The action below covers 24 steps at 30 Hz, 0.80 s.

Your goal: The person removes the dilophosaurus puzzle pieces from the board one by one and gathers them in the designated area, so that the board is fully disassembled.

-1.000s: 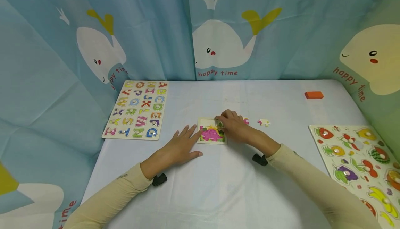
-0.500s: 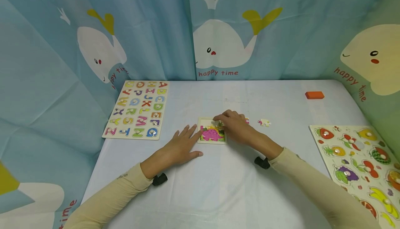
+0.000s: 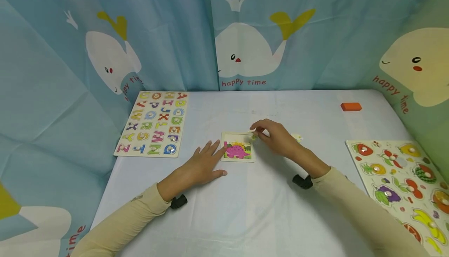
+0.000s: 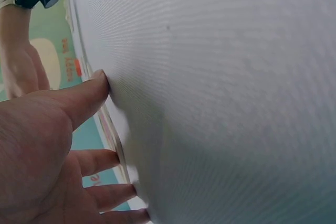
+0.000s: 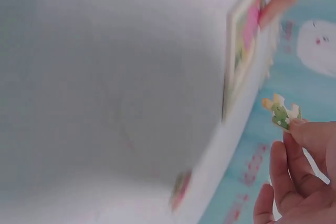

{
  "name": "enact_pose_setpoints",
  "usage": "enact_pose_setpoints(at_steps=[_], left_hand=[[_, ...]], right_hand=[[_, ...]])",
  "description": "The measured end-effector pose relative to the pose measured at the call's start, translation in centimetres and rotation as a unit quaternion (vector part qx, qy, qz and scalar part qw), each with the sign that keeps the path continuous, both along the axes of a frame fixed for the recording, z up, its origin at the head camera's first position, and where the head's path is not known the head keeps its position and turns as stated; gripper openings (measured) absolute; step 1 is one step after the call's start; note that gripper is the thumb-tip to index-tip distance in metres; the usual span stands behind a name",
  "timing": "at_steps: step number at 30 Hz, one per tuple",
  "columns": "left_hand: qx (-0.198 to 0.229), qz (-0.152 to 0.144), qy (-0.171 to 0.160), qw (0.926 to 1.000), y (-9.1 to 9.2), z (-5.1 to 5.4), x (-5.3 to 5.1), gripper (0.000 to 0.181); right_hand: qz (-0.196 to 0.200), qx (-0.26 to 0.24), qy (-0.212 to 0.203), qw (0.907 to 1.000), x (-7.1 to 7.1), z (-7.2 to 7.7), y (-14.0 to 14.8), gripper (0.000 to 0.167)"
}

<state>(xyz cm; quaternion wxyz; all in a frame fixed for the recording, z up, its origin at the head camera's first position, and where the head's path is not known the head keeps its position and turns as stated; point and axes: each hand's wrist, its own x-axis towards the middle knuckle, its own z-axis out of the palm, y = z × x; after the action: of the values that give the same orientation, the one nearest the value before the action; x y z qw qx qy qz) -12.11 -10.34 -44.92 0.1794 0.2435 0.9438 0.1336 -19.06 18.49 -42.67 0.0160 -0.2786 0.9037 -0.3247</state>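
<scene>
A small framed puzzle (image 3: 237, 151) with a pink dinosaur lies mid-table; its upper strip shows bare backing. My left hand (image 3: 203, 165) lies spread at its left side, fingertips on the frame's edge, thumb out on the cloth. Just off the frame's upper right corner, my right hand (image 3: 277, 137) pinches a green and yellow puzzle piece (image 3: 253, 136). In the right wrist view that piece (image 5: 282, 112) stands clear of the table between thumb and fingers. A loose piece (image 3: 297, 137) lies right of my right hand, partly covered by it.
An alphabet board (image 3: 152, 124) lies at the left and a fruit board (image 3: 403, 187) at the right. An orange block (image 3: 351, 106) sits toward the back right. Behind the table hangs a blue curtain (image 3: 175, 35) with whale prints.
My right hand has moved right and slightly away from the puzzle, lifting the pinched piece off the frame's upper right area. My left hand has stayed where it was.
</scene>
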Motion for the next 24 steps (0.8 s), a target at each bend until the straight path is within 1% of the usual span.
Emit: enact_pose_setpoints(at_steps=[5,8,12,14,17,21,24], left_hand=[[0.001,0.001,0.001,1.0000,0.0,-0.1,0.1,0.084],[0.003,-0.001,0.003,1.0000,0.0,-0.1,0.1,0.083],[0.007,-0.001,0.001,1.0000,0.0,-0.1,0.1,0.083],[0.008,-0.002,0.001,1.0000,-0.1,-0.1,0.1,0.083],[0.009,-0.002,0.005,0.9999,-0.1,0.0,0.2,0.083],[0.011,-0.003,0.009,0.9999,-0.1,0.0,0.2,0.083],[0.012,-0.004,0.008,0.9999,-0.1,0.0,0.2,0.083]], right_hand=[[-0.041,-0.002,-0.004,0.9991,-0.2,1.3,3.3,0.014],[-0.067,0.005,-0.007,0.9977,-0.4,2.0,5.8,0.015],[-0.096,0.026,-0.028,0.9947,-0.7,2.8,9.6,0.017],[-0.106,0.043,-0.050,0.9921,-1.0,2.9,11.5,0.019],[-0.116,0.069,-0.102,0.9857,-1.6,2.8,14.2,0.023],[-0.102,0.098,-0.168,0.9756,-2.4,2.2,17.2,0.026],[-0.094,0.116,-0.203,0.9678,-2.8,1.7,18.4,0.028]])
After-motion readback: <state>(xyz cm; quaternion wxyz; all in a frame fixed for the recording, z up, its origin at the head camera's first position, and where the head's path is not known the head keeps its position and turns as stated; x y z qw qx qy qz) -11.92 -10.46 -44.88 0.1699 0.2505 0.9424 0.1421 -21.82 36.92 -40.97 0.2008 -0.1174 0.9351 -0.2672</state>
